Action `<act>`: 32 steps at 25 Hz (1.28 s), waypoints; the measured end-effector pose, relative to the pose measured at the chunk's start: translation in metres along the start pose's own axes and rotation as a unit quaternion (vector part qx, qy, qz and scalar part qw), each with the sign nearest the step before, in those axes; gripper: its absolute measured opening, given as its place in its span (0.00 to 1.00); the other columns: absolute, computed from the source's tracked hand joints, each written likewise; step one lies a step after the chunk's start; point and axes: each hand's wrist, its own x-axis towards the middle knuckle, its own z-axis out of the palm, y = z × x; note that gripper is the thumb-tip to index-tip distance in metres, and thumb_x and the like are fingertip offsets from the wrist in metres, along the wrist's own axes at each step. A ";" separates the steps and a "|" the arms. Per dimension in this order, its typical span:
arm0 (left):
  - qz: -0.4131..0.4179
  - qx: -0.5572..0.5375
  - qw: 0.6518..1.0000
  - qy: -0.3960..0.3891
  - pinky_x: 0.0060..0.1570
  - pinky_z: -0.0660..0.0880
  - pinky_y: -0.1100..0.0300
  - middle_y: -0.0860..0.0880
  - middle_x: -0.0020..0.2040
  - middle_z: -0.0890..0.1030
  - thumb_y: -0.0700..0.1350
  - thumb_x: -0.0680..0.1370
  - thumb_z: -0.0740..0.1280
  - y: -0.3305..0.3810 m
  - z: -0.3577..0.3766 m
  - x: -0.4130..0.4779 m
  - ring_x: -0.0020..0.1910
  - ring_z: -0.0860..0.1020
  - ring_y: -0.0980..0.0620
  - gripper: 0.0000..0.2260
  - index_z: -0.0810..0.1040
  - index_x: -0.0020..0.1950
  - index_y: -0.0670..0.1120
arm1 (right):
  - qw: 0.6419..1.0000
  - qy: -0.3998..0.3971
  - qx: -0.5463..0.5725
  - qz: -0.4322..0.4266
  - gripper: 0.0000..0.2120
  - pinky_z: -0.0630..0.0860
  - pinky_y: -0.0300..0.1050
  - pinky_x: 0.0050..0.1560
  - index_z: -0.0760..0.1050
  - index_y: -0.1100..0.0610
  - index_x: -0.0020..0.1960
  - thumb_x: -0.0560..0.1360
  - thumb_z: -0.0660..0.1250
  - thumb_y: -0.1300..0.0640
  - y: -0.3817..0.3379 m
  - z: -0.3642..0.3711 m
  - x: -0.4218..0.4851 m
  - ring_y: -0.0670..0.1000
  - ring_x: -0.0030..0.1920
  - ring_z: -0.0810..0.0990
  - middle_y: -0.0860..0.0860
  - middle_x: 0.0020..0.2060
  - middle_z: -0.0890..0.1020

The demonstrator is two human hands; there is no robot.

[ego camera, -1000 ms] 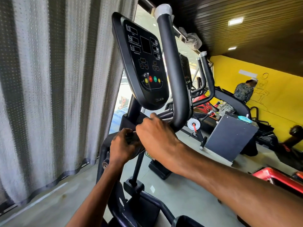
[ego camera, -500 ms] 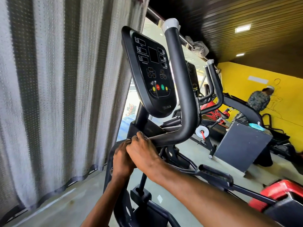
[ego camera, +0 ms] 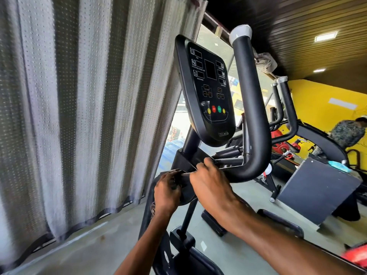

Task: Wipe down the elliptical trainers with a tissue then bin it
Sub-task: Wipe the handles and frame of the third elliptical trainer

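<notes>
Grey perforated curtain (ego camera: 79,116) fills the left side of a gym room, with a yellow wall (ego camera: 317,92) at the far right and a dark slatted ceiling (ego camera: 297,26) overhead. On the pale grey floor (ego camera: 89,251), close beside the curtain's hem, stands the black elliptical trainer (ego camera: 252,116). Its thick curved handlebar rises to a grey end cap. Its flat black console (ego camera: 208,86), with yellow, red and green round buttons, tilts towards the camera.

Both bare hands meet on the trainer's frame just below the console. The left hand (ego camera: 166,191) has its fingers curled round a dark rounded part at the frame's joint, grasping it. The right hand (ego camera: 210,185) touches the left and has its fingers hooked over the edge of the black bracket where the handlebar bends. Whether a tissue sits under either palm cannot be told.

Further right stands a second black elliptical machine (ego camera: 288,116). Beyond it, a slanted dark grey box (ego camera: 315,191) carries a turquoise cloth (ego camera: 339,168) on its top edge. A person in a patterned top (ego camera: 347,133) stands by the yellow wall. A blurred red object (ego camera: 355,257) shows at the lower right corner.
</notes>
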 end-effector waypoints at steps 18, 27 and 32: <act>0.032 -0.012 0.997 -0.062 0.40 0.69 0.61 0.49 0.46 0.86 0.51 0.72 0.67 0.035 -0.015 -0.010 0.47 0.82 0.47 0.13 0.81 0.54 0.49 | 0.999 0.003 -0.008 -0.042 0.14 0.74 0.49 0.59 0.79 0.58 0.63 0.82 0.59 0.63 -0.008 0.010 0.023 0.59 0.65 0.72 0.57 0.56 0.82; 0.135 -0.112 0.982 -0.073 0.48 0.75 0.70 0.56 0.50 0.87 0.45 0.81 0.68 0.113 -0.011 -0.033 0.49 0.82 0.65 0.08 0.84 0.57 0.50 | 0.988 0.137 -0.015 -0.072 0.09 0.79 0.50 0.42 0.81 0.64 0.34 0.58 0.64 0.69 0.056 -0.041 -0.069 0.59 0.42 0.78 0.57 0.31 0.78; 0.167 -0.180 0.964 -0.106 0.39 0.74 0.65 0.55 0.41 0.84 0.35 0.80 0.64 0.141 -0.005 -0.043 0.40 0.79 0.59 0.12 0.83 0.48 0.49 | 0.971 0.218 -0.033 -0.091 0.05 0.78 0.51 0.48 0.82 0.63 0.36 0.61 0.71 0.69 0.078 -0.054 -0.077 0.58 0.44 0.78 0.57 0.33 0.80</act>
